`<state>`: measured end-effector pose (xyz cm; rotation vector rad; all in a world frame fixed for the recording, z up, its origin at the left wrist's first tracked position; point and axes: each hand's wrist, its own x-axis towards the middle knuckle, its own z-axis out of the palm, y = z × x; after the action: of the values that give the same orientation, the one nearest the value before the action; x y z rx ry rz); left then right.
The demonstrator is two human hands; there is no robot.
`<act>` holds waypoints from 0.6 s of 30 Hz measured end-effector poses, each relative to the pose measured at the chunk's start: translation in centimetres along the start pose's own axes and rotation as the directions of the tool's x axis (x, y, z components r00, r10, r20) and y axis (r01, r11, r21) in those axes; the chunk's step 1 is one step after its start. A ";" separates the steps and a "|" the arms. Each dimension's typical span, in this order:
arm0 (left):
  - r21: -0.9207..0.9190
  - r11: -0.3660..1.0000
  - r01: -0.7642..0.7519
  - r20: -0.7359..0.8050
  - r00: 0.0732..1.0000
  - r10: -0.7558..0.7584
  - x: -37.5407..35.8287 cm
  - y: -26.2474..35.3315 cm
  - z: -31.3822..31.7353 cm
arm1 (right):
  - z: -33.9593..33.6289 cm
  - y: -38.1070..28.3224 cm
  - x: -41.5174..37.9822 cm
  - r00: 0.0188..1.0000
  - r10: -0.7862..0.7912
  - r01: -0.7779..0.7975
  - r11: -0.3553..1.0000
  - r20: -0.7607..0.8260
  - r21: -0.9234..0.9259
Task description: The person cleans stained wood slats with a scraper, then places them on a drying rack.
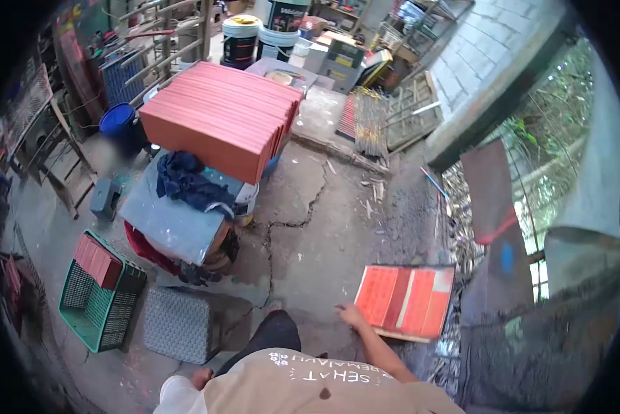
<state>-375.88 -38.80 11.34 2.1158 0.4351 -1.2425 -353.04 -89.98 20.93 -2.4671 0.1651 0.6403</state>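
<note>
My right hand point(349, 315) reaches low over the floor, its fingers stretched out beside the left edge of a flat board point(407, 301) with orange and dark red strips. It holds nothing that I can see. A small patch of skin near the grey woven-pattern stool point(177, 324) may be my left hand point(201, 377); its fingers cannot be made out. Left of the stool, a green plastic basket point(96, 303) has small reddish-brown blocks point(97, 261) in its far end. A large stack of reddish-brown panels point(220, 103) stands ahead.
A low table point(168, 217) with a dark cloth point(186, 181) on it stands ahead left. Paint buckets point(241, 41) and a blue drum point(122, 124) are farther back. The concrete floor has a long crack point(293, 222). Metal sheets point(493, 207) line the right side.
</note>
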 end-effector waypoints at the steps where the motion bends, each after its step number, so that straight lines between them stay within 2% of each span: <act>1: -0.009 1.000 0.009 -0.013 1.000 -0.009 1.3 2.0 -0.3 | -0.8 -0.9 2.6 0.996 -0.048 0.045 0.998 0.070 0.052; 2: -0.013 1.000 0.013 -0.029 1.000 -0.013 2.9 4.0 -0.7 | -2.0 -1.2 5.3 0.986 -0.099 0.084 0.991 0.134 0.108; 5: -0.019 1.000 0.022 -0.067 0.997 -0.023 7.8 10.9 -3.3 | -7.9 -1.1 11.8 0.983 -0.172 0.148 0.948 0.063 0.280; 7: -0.024 1.000 0.009 -0.093 0.996 -0.011 10.7 16.4 -5.7 | -11.9 1.8 13.9 0.993 0.105 -0.071 0.893 -0.051 0.445; 9: -0.027 0.999 -0.021 -0.126 0.992 0.018 12.9 22.3 -8.8 | -15.5 7.7 14.3 0.950 0.297 -0.203 0.827 -0.101 0.525; 10: -0.030 0.998 -0.047 -0.152 0.988 0.042 13.9 25.6 -10.9 | -17.9 9.8 13.5 0.944 0.304 -0.284 0.946 -0.127 0.154; 11: -0.031 0.997 -0.066 -0.177 0.982 0.060 15.3 29.0 -13.3 | -19.8 11.9 12.6 0.948 0.282 -0.289 0.957 -0.147 -0.028; 12: -0.036 0.995 -0.095 -0.207 0.975 0.086 16.5 32.5 -15.4 | -21.8 13.6 12.7 0.939 0.310 -0.329 0.936 -0.147 -0.127; 15: -0.062 0.984 -0.169 -0.290 0.946 0.144 20.8 41.9 -21.9 | -27.2 17.7 16.6 0.841 0.533 -0.540 0.826 -0.087 -0.162; 18: -0.076 0.979 -0.191 -0.348 0.925 0.154 26.2 49.4 -26.0 | -30.9 21.0 23.8 0.778 0.628 -0.620 0.762 -0.019 -0.186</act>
<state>-317.76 -58.97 15.39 2.2252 0.4416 -0.7364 -324.86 -124.17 21.00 -2.5529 0.9915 1.0220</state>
